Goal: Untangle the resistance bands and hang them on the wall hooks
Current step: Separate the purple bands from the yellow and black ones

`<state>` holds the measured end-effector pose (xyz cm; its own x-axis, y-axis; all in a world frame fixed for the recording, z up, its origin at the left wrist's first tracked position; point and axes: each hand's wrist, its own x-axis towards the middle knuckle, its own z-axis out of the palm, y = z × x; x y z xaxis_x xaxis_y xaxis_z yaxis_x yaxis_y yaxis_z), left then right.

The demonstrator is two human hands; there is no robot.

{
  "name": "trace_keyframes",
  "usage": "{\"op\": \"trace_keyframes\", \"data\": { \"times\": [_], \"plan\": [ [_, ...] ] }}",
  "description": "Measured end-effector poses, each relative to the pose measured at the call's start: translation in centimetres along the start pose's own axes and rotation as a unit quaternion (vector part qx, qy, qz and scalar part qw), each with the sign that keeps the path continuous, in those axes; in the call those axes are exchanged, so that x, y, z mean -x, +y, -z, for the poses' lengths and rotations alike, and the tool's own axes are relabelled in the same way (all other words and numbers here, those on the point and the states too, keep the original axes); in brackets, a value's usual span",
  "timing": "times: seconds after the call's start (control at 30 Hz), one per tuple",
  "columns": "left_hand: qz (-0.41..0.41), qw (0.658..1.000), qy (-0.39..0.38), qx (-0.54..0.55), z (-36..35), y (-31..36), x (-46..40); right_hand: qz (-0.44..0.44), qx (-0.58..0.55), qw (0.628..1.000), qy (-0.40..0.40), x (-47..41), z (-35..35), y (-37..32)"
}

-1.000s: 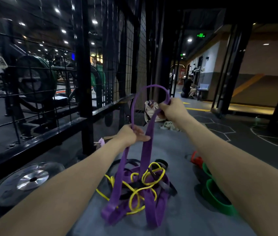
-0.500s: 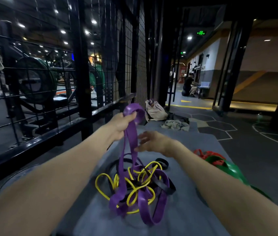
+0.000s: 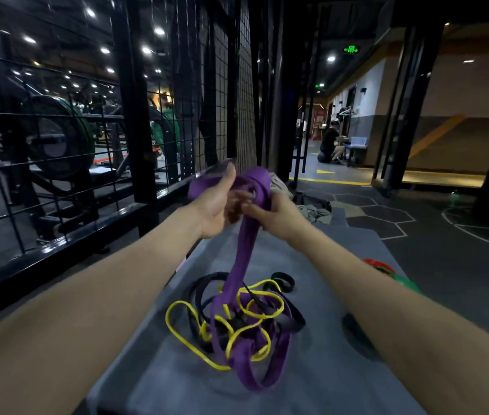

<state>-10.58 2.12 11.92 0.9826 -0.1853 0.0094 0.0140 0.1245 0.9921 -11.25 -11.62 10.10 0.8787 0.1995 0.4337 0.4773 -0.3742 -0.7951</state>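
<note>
Both hands raised together, directly above the far side of the tangled pile (image 3: 237, 322) on the grey mat (image 3: 312, 259). Left hand (image 3: 217, 202) curled round the top fold of the purple band (image 3: 241, 256), thumb pointing up over it. Right hand (image 3: 270, 209) just beside, touching the left, pinching the same fold between thumb and fingers. From that grip, band hanging as one flat strap, long axis running steeply down and toward the camera into the pile. Lower loops of purple threaded through the yellow band (image 3: 183, 307) and the black band (image 3: 199, 290), so apparently not yet free. Neither hand clearly nearer the pile; left nearer the black wire fence (image 3: 231, 94) to the pile's left. Probably a lift straight up and away along the strap's axis needed to draw purple out. Red and green bands (image 3: 387, 269) lying well to the right of the pile. No wall hooks discernible.
</note>
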Motion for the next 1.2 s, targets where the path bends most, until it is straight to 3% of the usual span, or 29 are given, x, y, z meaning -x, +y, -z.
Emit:
{"op": "trace_keyframes", "data": {
  "times": [0.1, 0.27, 0.33, 0.43, 0.57, 0.7, 0.93, 1.03, 1.2],
  "plan": [
    [0.016, 0.997, -0.064, -0.032, -0.1, -2.8, 1.2, 0.001, 0.053, 0.998, -0.017, -1.0, 1.8, -1.6],
    [-0.003, 0.986, -0.076, -0.149, -1.2, -7.0, 1.8, -0.031, 0.061, 0.997, -0.035, -1.4, 3.2, -3.2],
    [0.017, 0.961, -0.080, -0.266, -1.0, -8.5, 1.7, -0.057, 0.062, 0.996, 0.001, -1.4, 3.9, -2.8],
    [0.027, 0.912, -0.075, -0.403, -0.2, -10.8, 2.0, -0.104, 0.040, 0.986, 0.122, -1.8, 5.6, -1.6],
    [0.032, 0.931, -0.047, -0.360, 0.6, -12.0, 2.9, -0.128, 0.073, 0.971, 0.191, -1.3, 7.7, -0.6],
    [0.026, 0.939, 0.020, -0.342, 2.8, -10.0, 1.7, -0.146, 0.190, 0.959, 0.150, 1.2, 8.9, 0.5],
    [-0.116, 0.922, 0.188, -0.320, 3.0, -1.4, 1.7, -0.229, 0.136, 0.959, 0.096, 3.4, 8.3, 2.6],
    [-0.150, 0.917, 0.194, -0.314, 2.2, 0.1, 2.0, -0.226, 0.100, 0.964, 0.100, 4.1, 8.0, 3.0],
    [-0.134, 0.913, 0.147, -0.357, 0.0, -2.7, 2.3, -0.209, 0.147, 0.958, 0.130, 6.8, 9.3, 4.4]
  ]
}}
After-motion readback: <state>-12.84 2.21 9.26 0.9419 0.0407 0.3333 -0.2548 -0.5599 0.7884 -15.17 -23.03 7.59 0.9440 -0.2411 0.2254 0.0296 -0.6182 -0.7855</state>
